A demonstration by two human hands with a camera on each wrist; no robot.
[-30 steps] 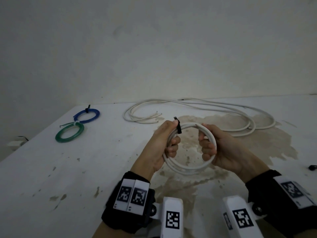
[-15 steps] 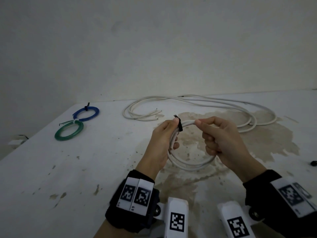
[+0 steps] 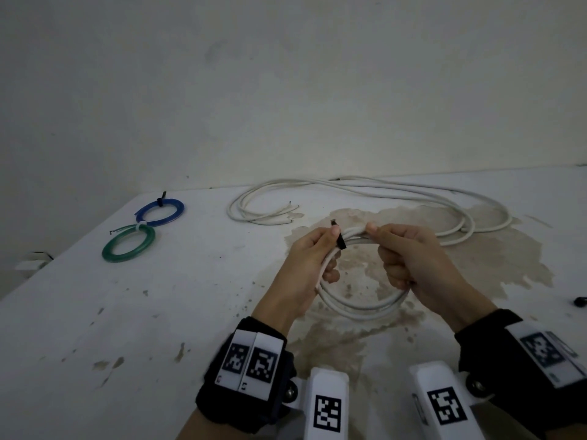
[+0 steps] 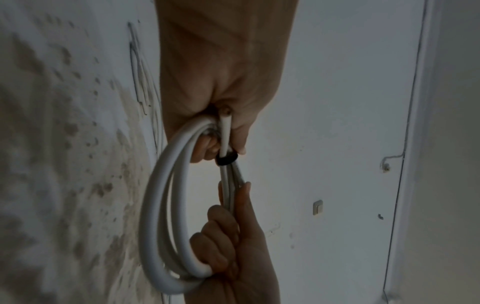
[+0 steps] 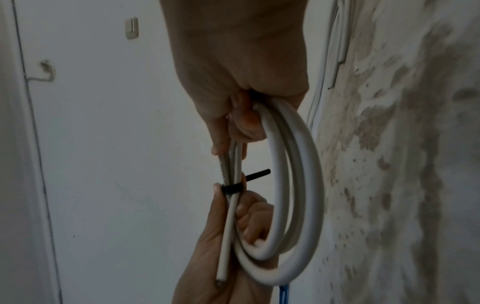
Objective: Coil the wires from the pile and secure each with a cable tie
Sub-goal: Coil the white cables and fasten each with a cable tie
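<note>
I hold a white wire coil (image 3: 359,308) (image 4: 161,205) (image 5: 293,185) above the table with both hands. A black cable tie (image 3: 340,240) (image 4: 226,159) (image 5: 232,188) wraps its top strands, its tail sticking out. My left hand (image 3: 313,258) grips the coil's left side, thumb against the tie. My right hand (image 3: 403,254) grips the right side and pinches the strands just right of the tie. A loose wire end (image 5: 226,265) lies along my left palm in the right wrist view.
A pile of loose white wires (image 3: 365,201) lies at the back of the stained white table (image 3: 158,312). A tied blue coil (image 3: 160,211) and a tied green coil (image 3: 128,242) lie at the far left. A small black object (image 3: 580,301) sits at the right edge.
My right hand has shifted from the coil's right side up to its top, pinching the strands beside the tie. The coil has risen slightly. My left hand keeps its grip.
</note>
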